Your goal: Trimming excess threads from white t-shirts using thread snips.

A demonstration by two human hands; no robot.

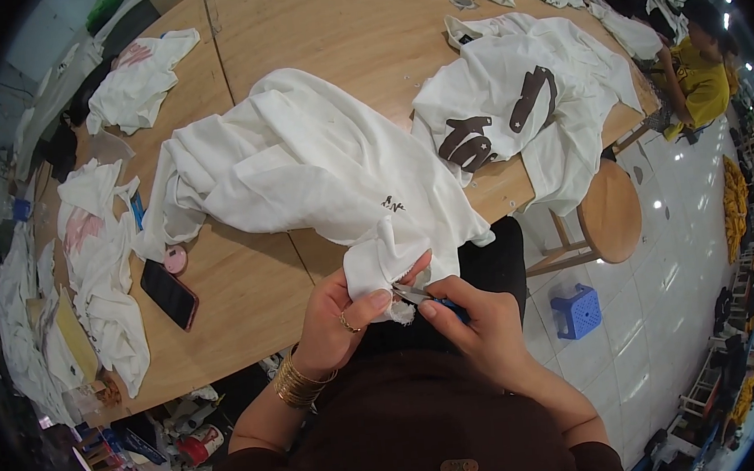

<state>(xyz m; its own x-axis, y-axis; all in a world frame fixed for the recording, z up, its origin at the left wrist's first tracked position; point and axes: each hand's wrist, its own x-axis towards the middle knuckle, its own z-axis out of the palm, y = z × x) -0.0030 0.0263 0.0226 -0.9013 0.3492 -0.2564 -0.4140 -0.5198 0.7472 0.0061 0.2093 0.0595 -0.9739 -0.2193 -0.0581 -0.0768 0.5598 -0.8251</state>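
A white garment [297, 144] with a small dark print lies spread over the table and hangs past its near edge toward me. My left hand [335, 320], with a ring and bracelets, is closed on a gathered end of this cloth, thumb on top. In my right hand [483, 325] are small thread snips [414, 294] with a blue handle, mostly hidden by my fingers. Their metal blades point left and touch the cloth edge beside my left thumb. A frayed bit of white fabric [399, 312] hangs just below the blades.
Another white garment [492, 64] with dark brown patches lies at the right of the wooden table [304, 17]. Left are a phone [170, 294], a pink round object [175, 260] and white cloths [96, 251]. A wooden stool [610, 211], a blue plastic stool [576, 311] and a seated person in yellow [702, 81] are right.
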